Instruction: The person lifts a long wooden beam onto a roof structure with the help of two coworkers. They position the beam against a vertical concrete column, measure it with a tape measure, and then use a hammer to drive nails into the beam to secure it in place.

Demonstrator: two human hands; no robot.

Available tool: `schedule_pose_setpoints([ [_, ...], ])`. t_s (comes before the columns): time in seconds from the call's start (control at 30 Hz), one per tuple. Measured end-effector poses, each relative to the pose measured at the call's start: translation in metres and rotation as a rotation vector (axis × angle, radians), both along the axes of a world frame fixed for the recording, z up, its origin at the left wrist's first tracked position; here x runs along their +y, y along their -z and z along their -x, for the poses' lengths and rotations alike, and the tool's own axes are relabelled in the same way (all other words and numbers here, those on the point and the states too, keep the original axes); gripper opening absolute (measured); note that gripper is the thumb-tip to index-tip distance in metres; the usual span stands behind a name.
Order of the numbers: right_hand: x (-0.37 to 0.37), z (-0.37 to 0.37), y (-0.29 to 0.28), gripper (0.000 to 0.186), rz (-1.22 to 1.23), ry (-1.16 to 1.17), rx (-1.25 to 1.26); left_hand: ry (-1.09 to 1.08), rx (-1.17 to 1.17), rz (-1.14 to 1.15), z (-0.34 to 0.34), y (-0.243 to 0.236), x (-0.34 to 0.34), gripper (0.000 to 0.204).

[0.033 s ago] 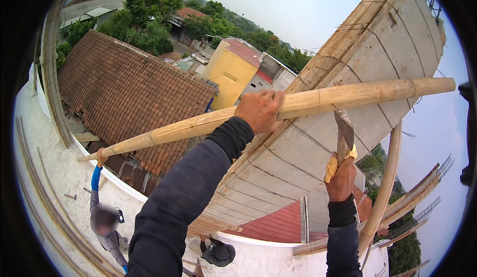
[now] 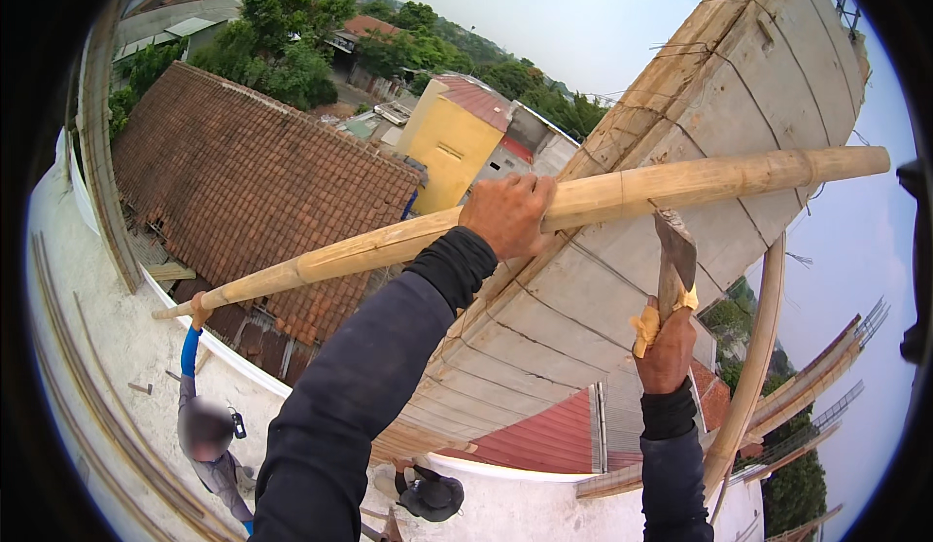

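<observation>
A long bamboo pole (image 2: 719, 178) slants across my view, its thick end at the upper right and its thin end at the lower left. My left hand (image 2: 509, 215) is closed over the pole near its middle. In my right hand (image 2: 667, 355) is a machete (image 2: 673, 260), its grip wrapped with yellow material. The blade points up, its tip just under the pole; I cannot tell whether they touch. Below, a person's hand (image 2: 200, 309) holds the pole's thin end. Behind the pole rises a grey, wire-bound beam form (image 2: 792, 90) with timber along its edge.
A second person (image 2: 431, 495) in a dark hat is low on the pale floor (image 2: 117, 348) below. Another bamboo pole (image 2: 753, 377) stands beside my right arm. Timber and rebar (image 2: 816, 372) jut out at right. Past the white edge lie a tiled roof (image 2: 253, 182) and yellow building (image 2: 442, 153).
</observation>
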State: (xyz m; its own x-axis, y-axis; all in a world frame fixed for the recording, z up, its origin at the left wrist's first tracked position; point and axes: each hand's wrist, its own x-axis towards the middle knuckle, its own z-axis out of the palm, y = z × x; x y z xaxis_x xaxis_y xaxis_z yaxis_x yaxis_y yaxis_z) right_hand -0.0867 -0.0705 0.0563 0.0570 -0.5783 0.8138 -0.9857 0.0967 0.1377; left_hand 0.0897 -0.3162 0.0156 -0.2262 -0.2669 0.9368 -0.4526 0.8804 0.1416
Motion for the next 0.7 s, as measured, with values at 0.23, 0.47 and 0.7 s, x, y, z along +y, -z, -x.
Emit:
schedule_pose_setpoints([
  [0.23,0.035,-0.008,0.004,0.028,0.415,-0.897,-0.465,-0.001,-0.002,0.007,0.004,0.005,-0.003,0.049],
  [0.47,-0.003,-0.005,0.002,0.037,-0.162,0.165,-0.155,-0.021,-0.034,0.014,-0.001,0.001,0.002,0.054],
  [0.7,0.033,-0.022,-0.012,0.031,0.417,-0.960,-0.404,0.010,-0.029,-0.015,0.002,0.004,-0.003,0.049],
])
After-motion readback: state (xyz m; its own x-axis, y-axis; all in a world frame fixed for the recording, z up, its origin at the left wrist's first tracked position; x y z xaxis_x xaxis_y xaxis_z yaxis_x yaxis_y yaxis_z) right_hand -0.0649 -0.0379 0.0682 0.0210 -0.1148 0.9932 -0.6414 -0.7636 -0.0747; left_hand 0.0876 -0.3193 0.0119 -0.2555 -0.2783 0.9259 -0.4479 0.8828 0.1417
